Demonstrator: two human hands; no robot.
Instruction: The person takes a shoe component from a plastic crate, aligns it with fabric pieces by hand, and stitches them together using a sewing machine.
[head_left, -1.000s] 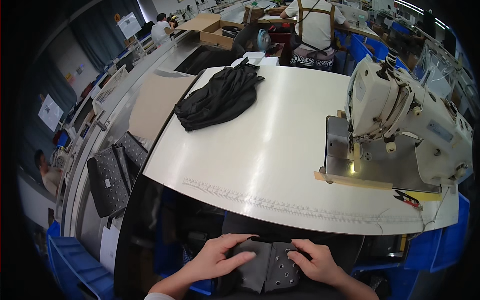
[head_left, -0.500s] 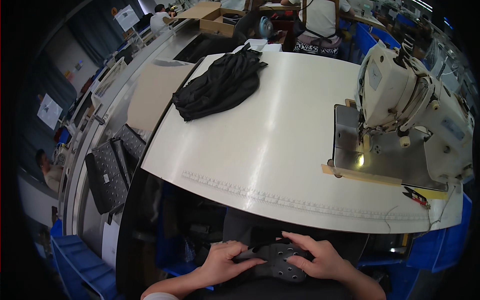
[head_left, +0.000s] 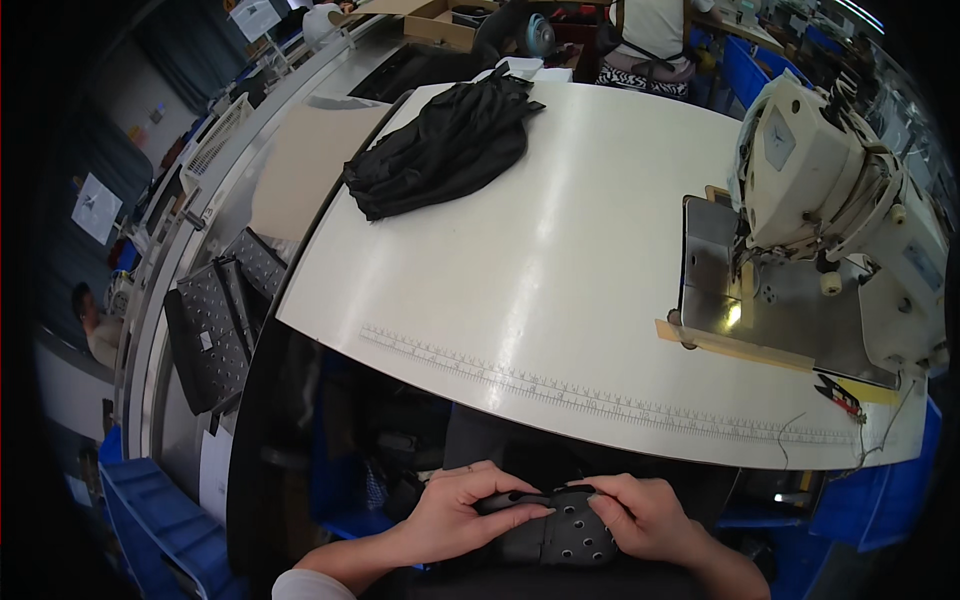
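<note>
We hold a dark piece with ringed holes (head_left: 575, 540) in our 2 hands, on our side of the near edge of the white table (head_left: 450, 285). Our left hand (head_left: 455, 515) pinches its upper left edge between thumb and fingers; our right hand (head_left: 645, 515) grips its upper right edge, fingers closed. Beyond the ruler marks (head_left: 600, 405) by that near edge, a wide stretch of tabletop separates the black cloth (head_left: 450, 145) from the sewing machine (head_left: 810, 180).
</note>
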